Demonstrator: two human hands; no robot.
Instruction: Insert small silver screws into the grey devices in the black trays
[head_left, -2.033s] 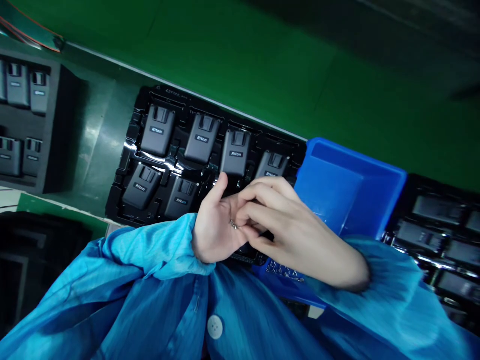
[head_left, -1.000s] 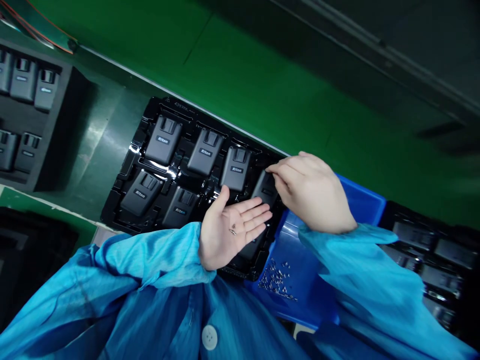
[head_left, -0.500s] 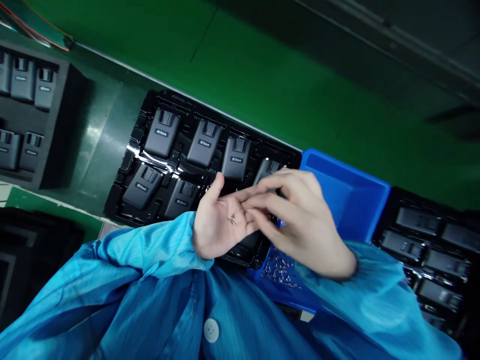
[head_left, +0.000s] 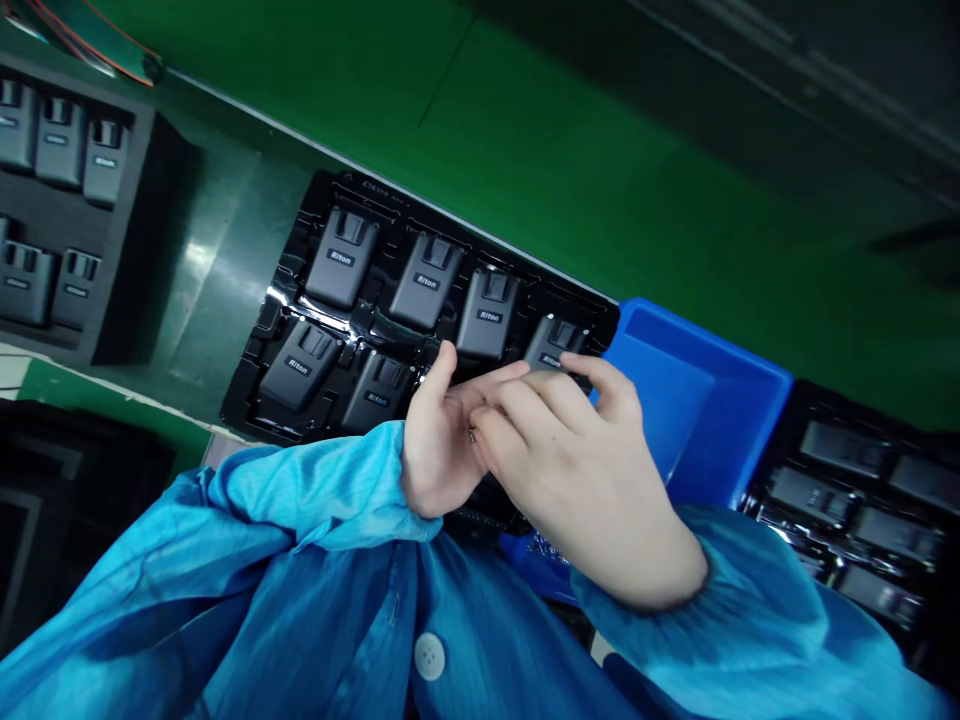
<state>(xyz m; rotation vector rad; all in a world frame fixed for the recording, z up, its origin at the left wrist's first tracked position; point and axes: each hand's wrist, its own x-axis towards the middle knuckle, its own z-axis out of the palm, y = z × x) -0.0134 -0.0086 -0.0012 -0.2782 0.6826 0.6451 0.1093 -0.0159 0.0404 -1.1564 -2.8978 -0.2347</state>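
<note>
My left hand [head_left: 439, 455] is palm up, thumb raised and fingers stretched out, in front of a black tray. A small shiny metal piece [head_left: 472, 435] shows at its palm. My right hand [head_left: 574, 460] bends over that palm, its fingertips pinched at the metal piece and its index finger lifted apart. The right hand hides most of the left fingers. Beyond both hands, the black plastic tray [head_left: 247, 385] holds several dark grey cases marked Riton, such as this case [head_left: 341, 258] and another case [head_left: 489, 315].
A blue bin [head_left: 750, 390] stands right of the tray. Small metal pieces [head_left: 546, 545] lie in blue plastic below my right wrist. Another black tray [head_left: 795, 400] with cases is at far right. A dark foam box [head_left: 112, 330] of grey cases stands left. Green surface [head_left: 600, 180] lies behind.
My right hand has moved left and down over my left palm, its fingers now curled at the metal piece. The whole view has shifted slightly.
</note>
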